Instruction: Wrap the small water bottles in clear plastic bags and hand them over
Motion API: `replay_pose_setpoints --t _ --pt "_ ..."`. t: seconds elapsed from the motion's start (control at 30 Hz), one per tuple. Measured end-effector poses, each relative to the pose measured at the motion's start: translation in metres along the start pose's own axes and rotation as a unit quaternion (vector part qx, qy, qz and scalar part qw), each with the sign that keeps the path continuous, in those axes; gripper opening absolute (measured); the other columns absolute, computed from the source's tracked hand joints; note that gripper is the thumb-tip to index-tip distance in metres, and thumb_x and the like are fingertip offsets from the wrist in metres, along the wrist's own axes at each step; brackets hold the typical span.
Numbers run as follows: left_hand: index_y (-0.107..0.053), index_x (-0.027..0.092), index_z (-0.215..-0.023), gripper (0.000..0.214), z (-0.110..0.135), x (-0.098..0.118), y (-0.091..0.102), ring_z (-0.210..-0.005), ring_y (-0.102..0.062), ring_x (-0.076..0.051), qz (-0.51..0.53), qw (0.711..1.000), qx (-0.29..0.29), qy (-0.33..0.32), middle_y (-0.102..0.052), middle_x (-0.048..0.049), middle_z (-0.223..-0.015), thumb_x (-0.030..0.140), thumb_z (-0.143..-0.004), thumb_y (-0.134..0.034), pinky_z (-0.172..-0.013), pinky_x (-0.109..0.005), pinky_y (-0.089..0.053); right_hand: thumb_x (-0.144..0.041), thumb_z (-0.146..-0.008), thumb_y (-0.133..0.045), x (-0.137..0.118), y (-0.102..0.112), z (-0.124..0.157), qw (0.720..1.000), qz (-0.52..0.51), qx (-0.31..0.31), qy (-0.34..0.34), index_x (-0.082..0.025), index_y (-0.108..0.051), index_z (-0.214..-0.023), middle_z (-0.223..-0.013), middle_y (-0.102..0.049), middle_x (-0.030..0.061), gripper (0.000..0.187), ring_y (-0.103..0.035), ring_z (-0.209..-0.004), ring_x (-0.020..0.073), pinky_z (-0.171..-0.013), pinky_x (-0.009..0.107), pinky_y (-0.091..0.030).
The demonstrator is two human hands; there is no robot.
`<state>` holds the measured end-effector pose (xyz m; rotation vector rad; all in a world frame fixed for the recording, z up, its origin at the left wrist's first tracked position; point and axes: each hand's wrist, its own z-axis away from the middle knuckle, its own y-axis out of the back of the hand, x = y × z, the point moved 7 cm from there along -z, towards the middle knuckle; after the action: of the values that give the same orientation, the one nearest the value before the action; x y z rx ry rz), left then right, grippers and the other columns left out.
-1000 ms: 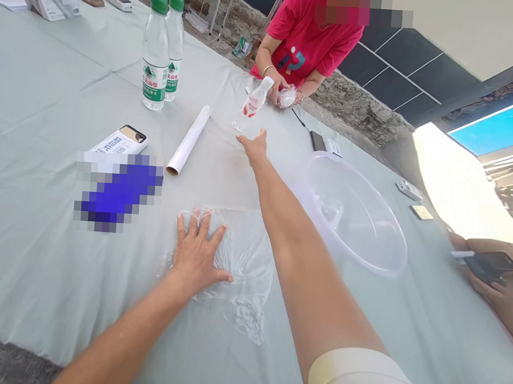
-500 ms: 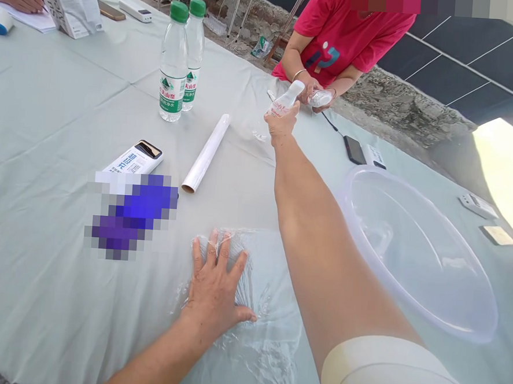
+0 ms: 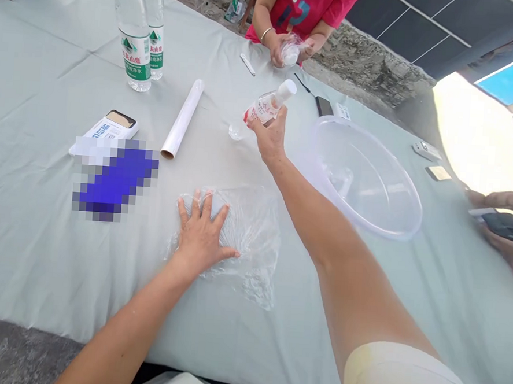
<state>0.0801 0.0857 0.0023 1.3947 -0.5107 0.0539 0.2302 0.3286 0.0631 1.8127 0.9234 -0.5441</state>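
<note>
My left hand [image 3: 202,232] lies flat with spread fingers on a thin sheet of clear plastic wrap [image 3: 256,232], pressing it to the cloth-covered table. The sheet is creased around the fingers. My right hand [image 3: 271,135] is wrapped round a small clear bottle [image 3: 264,108] with a white cap and red lettering. The bottle is tilted, its cap pointing up and right, above the table beyond the wrap. Left of it lies a white roll [image 3: 183,118] with a cardboard core, touched by neither hand.
Two green-labelled water bottles [image 3: 134,57] stand at back left, behind a phone on a white box [image 3: 106,130]. A clear plastic basin [image 3: 366,175] is at right. Across the table, a person in a red shirt [image 3: 293,14] holds a wrapped bottle. Another person's hand [image 3: 506,224] shows at far right.
My right hand has drawn the bottle back from the person opposite and tipped it more. My left hand stays flat on the wrap. The view has shifted, and a hand has appeared at far right.
</note>
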Motion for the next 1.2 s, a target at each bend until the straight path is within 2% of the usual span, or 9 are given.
replay_pose_setpoints --t 0.13,0.23,0.43,0.63,0.73,0.87,0.97,1.07,1.2 --pt "-0.039 0.029 -0.156 0.106 0.001 0.001 0.001 -0.155 -0.003 -0.047 -0.010 1.000 -0.010 -0.004 -0.015 -0.0204 -0.169 0.081 -0.069 -0.067 -0.116 -0.074 0.005 -0.052 -0.092 -0.055 -0.048 0.057 0.092 0.999 -0.044 0.007 -0.026 -0.027 -0.031 -0.144 -0.125 -0.063 0.0093 0.062 -0.064 -0.113 0.0245 -0.092 0.044 -0.055" --pt "-0.038 0.029 -0.156 0.105 0.002 0.002 0.002 -0.155 -0.003 -0.048 -0.017 1.000 -0.009 -0.003 -0.014 -0.0199 -0.169 0.081 -0.069 -0.066 -0.116 -0.075 0.005 -0.057 -0.092 -0.051 -0.074 0.088 0.155 0.995 -0.029 -0.025 -0.095 -0.027 -0.045 -0.138 -0.117 -0.067 0.0081 0.056 -0.066 -0.109 0.0264 -0.088 0.043 -0.056" --pt "-0.039 0.028 -0.156 0.103 0.003 0.003 0.004 -0.155 -0.004 -0.048 -0.037 0.999 -0.008 0.003 -0.015 -0.0197 -0.169 0.082 -0.071 -0.063 -0.116 -0.075 0.004 -0.065 -0.088 -0.054 -0.060 0.082 0.239 0.937 0.110 -0.140 -0.300 -0.028 -0.048 -0.141 -0.102 -0.073 0.0057 0.066 -0.069 -0.098 0.0296 -0.086 0.044 -0.053" --pt "-0.037 0.029 -0.157 0.105 0.005 0.002 0.004 -0.155 -0.003 -0.047 -0.049 0.999 -0.004 0.002 -0.015 -0.0189 -0.169 0.088 -0.072 -0.053 -0.116 -0.074 0.003 -0.073 -0.094 -0.030 -0.060 0.069 0.250 0.896 0.215 -0.182 -0.342 -0.016 -0.037 -0.152 -0.108 -0.073 0.0162 0.081 -0.067 -0.106 0.0385 -0.091 0.050 -0.047" --pt "-0.037 0.028 -0.157 0.104 0.005 0.003 0.005 -0.155 -0.004 -0.047 -0.052 0.999 -0.005 0.003 -0.015 -0.0197 -0.169 0.087 -0.073 -0.052 -0.116 -0.075 0.002 -0.076 -0.091 -0.036 -0.063 0.074 0.253 0.900 0.187 -0.188 -0.346 -0.018 -0.025 -0.159 -0.117 -0.072 0.0168 0.090 -0.067 -0.109 0.0376 -0.092 0.049 -0.048" --pt "-0.036 0.028 -0.157 0.101 0.006 0.004 0.006 -0.155 -0.003 -0.048 -0.054 0.998 -0.012 0.005 -0.013 -0.0191 -0.170 0.084 -0.075 -0.052 -0.116 -0.075 0.002 -0.072 -0.081 -0.059 -0.067 0.074 0.268 0.928 0.091 -0.169 -0.319 -0.034 -0.005 -0.163 -0.136 -0.064 0.0099 0.104 -0.066 -0.114 0.0328 -0.092 0.048 -0.052" --pt "-0.035 0.028 -0.158 0.101 0.006 0.004 0.006 -0.155 -0.002 -0.047 -0.058 0.998 -0.013 0.004 -0.012 -0.0188 -0.170 0.085 -0.075 -0.051 -0.116 -0.074 0.002 -0.064 -0.082 -0.063 -0.063 0.072 0.280 0.948 0.038 -0.125 -0.291 -0.037 -0.016 -0.161 -0.143 -0.059 0.0078 0.096 -0.063 -0.120 0.0305 -0.100 0.051 -0.050" --pt "-0.034 0.029 -0.158 0.102 0.006 0.004 0.006 -0.155 -0.003 -0.047 -0.066 0.998 -0.011 0.005 -0.013 -0.0183 -0.170 0.086 -0.074 -0.052 -0.117 -0.073 0.002 -0.055 -0.083 -0.064 -0.052 0.073 0.287 0.954 -0.031 -0.067 -0.289 -0.034 -0.028 -0.158 -0.135 -0.064 0.0066 0.085 -0.065 -0.116 0.0278 -0.103 0.049 -0.049" --pt "-0.033 0.030 -0.158 0.103 0.005 0.004 0.007 -0.155 -0.004 -0.046 -0.082 0.996 -0.014 0.012 -0.012 -0.0189 -0.170 0.085 -0.074 -0.054 -0.117 -0.073 0.000 -0.047 -0.085 -0.060 -0.031 0.080 0.291 0.931 -0.163 -0.031 -0.326 -0.028 -0.034 -0.155 -0.118 -0.069 0.0051 0.077 -0.069 -0.104 0.0231 -0.093 0.040 -0.055"
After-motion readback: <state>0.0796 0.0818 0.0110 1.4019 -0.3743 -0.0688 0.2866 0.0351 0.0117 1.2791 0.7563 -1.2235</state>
